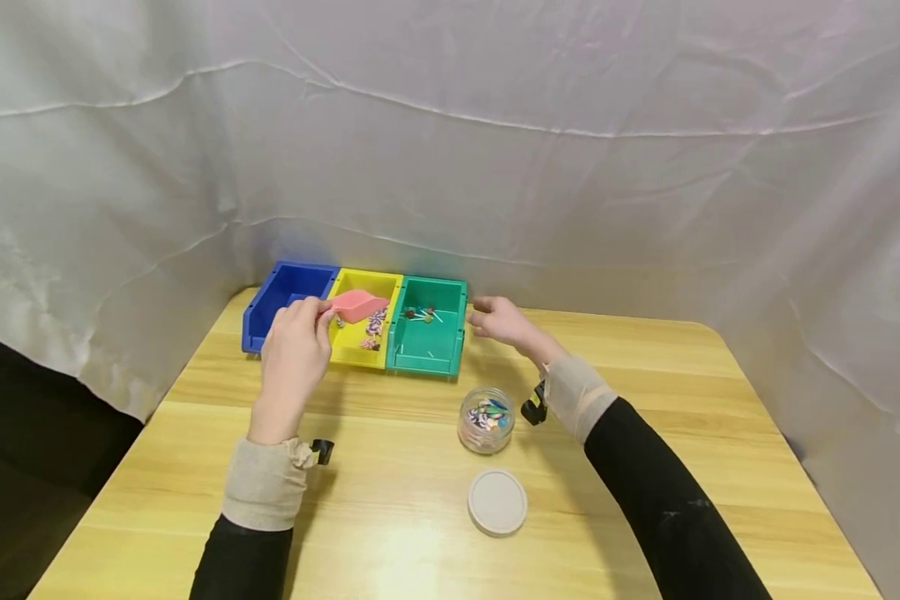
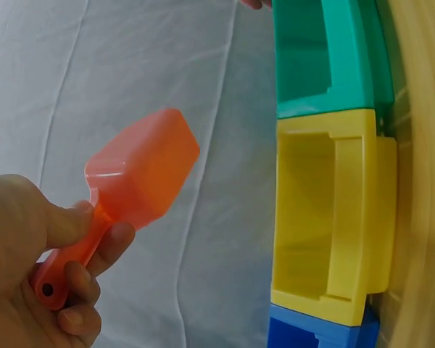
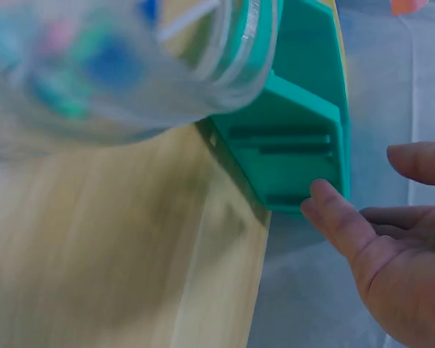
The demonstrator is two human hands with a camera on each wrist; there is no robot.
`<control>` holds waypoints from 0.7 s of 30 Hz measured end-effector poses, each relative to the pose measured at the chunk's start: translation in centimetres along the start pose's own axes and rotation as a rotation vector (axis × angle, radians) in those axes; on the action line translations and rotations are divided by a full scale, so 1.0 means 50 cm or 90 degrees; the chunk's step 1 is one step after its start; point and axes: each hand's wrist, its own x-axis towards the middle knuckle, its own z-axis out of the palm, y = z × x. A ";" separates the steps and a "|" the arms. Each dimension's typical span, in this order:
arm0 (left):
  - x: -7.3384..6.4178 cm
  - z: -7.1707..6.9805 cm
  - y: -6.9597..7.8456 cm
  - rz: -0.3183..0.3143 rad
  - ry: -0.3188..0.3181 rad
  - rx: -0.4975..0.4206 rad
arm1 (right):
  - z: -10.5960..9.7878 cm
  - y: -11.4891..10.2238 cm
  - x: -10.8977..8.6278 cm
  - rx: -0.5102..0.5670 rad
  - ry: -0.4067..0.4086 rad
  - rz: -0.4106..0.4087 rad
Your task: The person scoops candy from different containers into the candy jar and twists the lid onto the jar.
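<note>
My left hand (image 1: 294,354) grips a pink scoop (image 1: 356,306) by its handle, above the yellow bin (image 1: 354,356). In the left wrist view, thumb and fingers wrap the handle of the scoop (image 2: 141,170). Small striped pieces, perhaps candies (image 1: 376,323), lie in the yellow bin. My right hand (image 1: 504,323) is beside the right wall of the green bin (image 1: 435,342), holding nothing. Its fingers look extended in the right wrist view, near the green bin (image 3: 293,138); whether they touch it I cannot tell. Several small lollipops (image 1: 423,315) lie inside the green bin.
A blue bin (image 1: 270,312) adjoins the yellow one on the left. Nearer me, an uncapped clear jar (image 1: 486,421) holds colourful pieces; its round white lid (image 1: 497,502) lies in front. A pale curtain (image 1: 540,200) hangs behind the wooden table (image 1: 390,492).
</note>
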 end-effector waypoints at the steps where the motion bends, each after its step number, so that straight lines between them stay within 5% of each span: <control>1: 0.000 0.002 -0.002 -0.008 -0.006 0.004 | 0.001 0.000 0.007 -0.007 -0.003 0.012; 8: -0.006 0.007 -0.015 -0.045 -0.037 0.028 | 0.005 0.000 0.033 0.008 -0.073 0.079; 21: -0.016 0.014 -0.044 -0.036 -0.071 0.066 | 0.015 0.002 0.023 0.027 -0.117 0.117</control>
